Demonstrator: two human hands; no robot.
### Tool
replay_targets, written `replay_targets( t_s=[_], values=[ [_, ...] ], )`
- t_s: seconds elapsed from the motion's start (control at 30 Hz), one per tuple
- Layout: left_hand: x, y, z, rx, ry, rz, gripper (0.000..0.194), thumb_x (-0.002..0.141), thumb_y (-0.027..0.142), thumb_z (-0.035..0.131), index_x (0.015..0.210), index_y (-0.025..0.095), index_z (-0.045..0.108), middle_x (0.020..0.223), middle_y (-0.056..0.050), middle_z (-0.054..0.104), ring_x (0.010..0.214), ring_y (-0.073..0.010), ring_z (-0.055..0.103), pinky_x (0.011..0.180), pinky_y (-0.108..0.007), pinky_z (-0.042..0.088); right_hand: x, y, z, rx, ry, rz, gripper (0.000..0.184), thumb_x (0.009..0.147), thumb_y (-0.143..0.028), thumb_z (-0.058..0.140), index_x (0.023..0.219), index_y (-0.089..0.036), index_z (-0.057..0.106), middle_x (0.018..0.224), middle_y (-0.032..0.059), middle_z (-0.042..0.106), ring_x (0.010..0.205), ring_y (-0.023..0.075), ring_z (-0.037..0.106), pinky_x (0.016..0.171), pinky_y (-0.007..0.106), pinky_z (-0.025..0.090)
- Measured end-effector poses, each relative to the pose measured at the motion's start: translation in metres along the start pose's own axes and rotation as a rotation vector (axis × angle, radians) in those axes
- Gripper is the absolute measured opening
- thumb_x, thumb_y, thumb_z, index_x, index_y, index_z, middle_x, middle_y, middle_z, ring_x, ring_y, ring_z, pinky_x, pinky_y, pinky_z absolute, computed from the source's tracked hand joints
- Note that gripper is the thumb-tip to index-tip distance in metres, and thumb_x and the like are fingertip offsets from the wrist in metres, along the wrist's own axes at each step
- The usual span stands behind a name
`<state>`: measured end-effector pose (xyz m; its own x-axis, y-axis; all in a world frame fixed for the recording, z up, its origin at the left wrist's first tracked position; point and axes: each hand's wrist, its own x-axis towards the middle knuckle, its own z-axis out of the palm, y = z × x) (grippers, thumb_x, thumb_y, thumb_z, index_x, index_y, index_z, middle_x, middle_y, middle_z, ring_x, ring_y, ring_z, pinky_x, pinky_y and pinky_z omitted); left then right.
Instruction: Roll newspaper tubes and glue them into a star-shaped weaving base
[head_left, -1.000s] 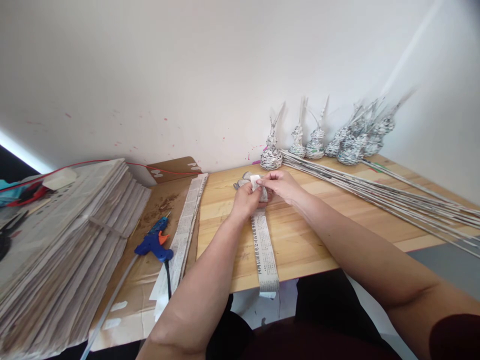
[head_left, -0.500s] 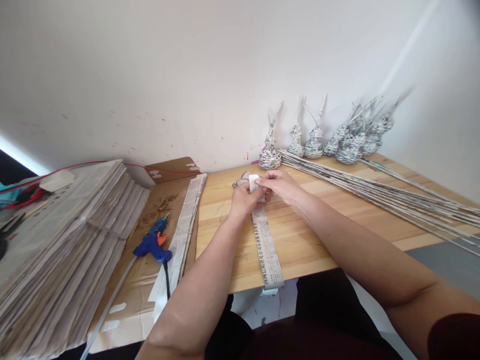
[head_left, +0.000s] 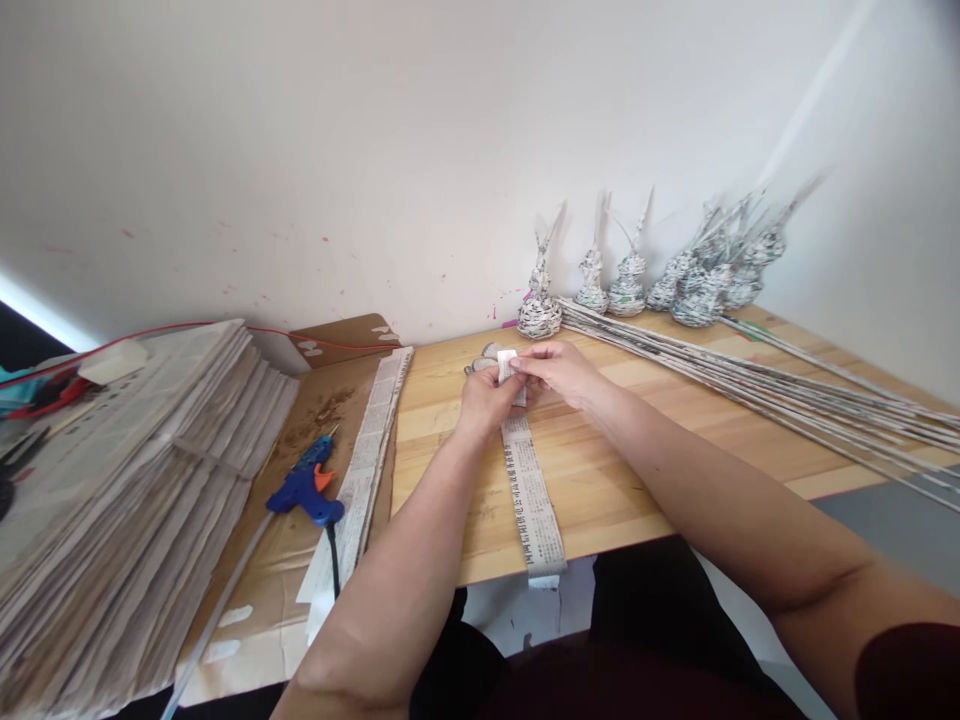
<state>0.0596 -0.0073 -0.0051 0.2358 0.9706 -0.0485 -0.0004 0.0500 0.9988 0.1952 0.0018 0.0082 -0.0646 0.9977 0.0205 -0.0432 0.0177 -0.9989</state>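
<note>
A long newspaper strip (head_left: 534, 500) runs from between my hands toward me, and its near end hangs over the table's front edge. My left hand (head_left: 486, 398) is closed on the strip's far part, thumb against it. From the right, my right hand (head_left: 559, 368) pinches the same part near its top with thumb and fingertips. The far end stands up white between the two hands; fingers hide how it is folded. Just behind my left hand lies a small greyish rolled object (head_left: 489, 354), partly covered, whose kind I cannot make out.
Left are a tall newspaper stack (head_left: 187, 480), a blue glue gun (head_left: 306, 495) and a pile of cut strips (head_left: 367, 460) on cardboard (head_left: 277, 570). Long paper sticks (head_left: 720, 370) lie at right. Several woven paper gourd shapes (head_left: 540, 312) stand along the wall.
The newspaper strip has shifted slightly left, with its lower length lying a little differently at the table edge. Both hands keep their hold in nearly the same place.
</note>
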Motion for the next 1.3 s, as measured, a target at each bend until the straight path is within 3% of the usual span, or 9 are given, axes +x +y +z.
replay_targets(
  t_s=[0.17, 0.37, 0.53, 0.83, 1.03, 1.3],
  values=[
    [0.0, -0.002, 0.001, -0.006, -0.038, 0.019, 0.028, 0.073, 0.041, 0.069, 0.084, 0.015, 0.064, 0.072, -0.005, 0.068, 0.063, -0.0156, 0.064, 0.056, -0.027, 0.054, -0.003, -0.002, 0.003, 0.031, 0.003, 0.055, 0.023, 0.064, -0.032, 0.079, 0.07, -0.015, 0.065, 0.051, -0.0023, 0.058, 0.041, 0.01, 0.049, 0.039, 0.024, 0.041],
    [0.0, -0.001, 0.001, 0.059, 0.006, 0.047, 0.027, 0.07, 0.039, 0.071, 0.082, 0.016, 0.063, 0.07, -0.003, 0.066, 0.062, -0.0149, 0.062, 0.053, -0.025, 0.053, -0.005, -0.006, 0.003, 0.05, -0.02, 0.089, 0.028, 0.061, -0.033, 0.082, 0.066, -0.016, 0.06, 0.05, -0.0026, 0.056, 0.042, 0.0103, 0.049, 0.04, 0.025, 0.041],
    [-0.001, 0.001, 0.001, 0.073, 0.021, 0.036, 0.024, 0.07, 0.036, 0.069, 0.081, 0.016, 0.063, 0.069, -0.003, 0.064, 0.059, -0.0141, 0.061, 0.052, -0.025, 0.053, -0.003, -0.003, 0.002, 0.012, 0.012, 0.031, 0.03, 0.059, -0.034, 0.082, 0.063, -0.016, 0.057, 0.05, -0.0044, 0.053, 0.045, 0.0089, 0.047, 0.043, 0.023, 0.037],
    [-0.004, 0.006, 0.002, -0.151, -0.019, -0.001, 0.023, 0.068, 0.033, 0.073, 0.078, 0.013, 0.067, 0.075, -0.005, 0.067, 0.069, -0.0162, 0.065, 0.059, -0.026, 0.055, -0.006, -0.004, 0.006, -0.024, 0.056, -0.024, 0.027, 0.062, -0.032, 0.079, 0.063, -0.016, 0.057, 0.052, -0.0039, 0.054, 0.047, 0.0088, 0.048, 0.044, 0.022, 0.038],
    [-0.003, 0.008, -0.003, -0.194, -0.064, -0.095, 0.026, 0.064, 0.031, 0.078, 0.079, 0.012, 0.068, 0.077, -0.007, 0.07, 0.069, -0.0162, 0.066, 0.062, -0.027, 0.055, -0.006, -0.012, -0.002, -0.029, -0.1, -0.012, 0.026, 0.068, -0.034, 0.076, 0.082, -0.013, 0.068, 0.055, -0.0032, 0.057, 0.044, 0.0072, 0.047, 0.042, 0.021, 0.038],
    [-0.005, 0.008, -0.003, -0.149, -0.096, -0.104, 0.029, 0.063, 0.034, 0.078, 0.078, 0.011, 0.068, 0.073, -0.005, 0.068, 0.066, -0.0149, 0.064, 0.062, -0.027, 0.055, -0.005, -0.008, -0.003, -0.039, -0.077, -0.005, 0.024, 0.067, -0.034, 0.077, 0.069, -0.014, 0.064, 0.05, -0.0026, 0.058, 0.04, 0.0075, 0.048, 0.039, 0.021, 0.037]
  ],
)
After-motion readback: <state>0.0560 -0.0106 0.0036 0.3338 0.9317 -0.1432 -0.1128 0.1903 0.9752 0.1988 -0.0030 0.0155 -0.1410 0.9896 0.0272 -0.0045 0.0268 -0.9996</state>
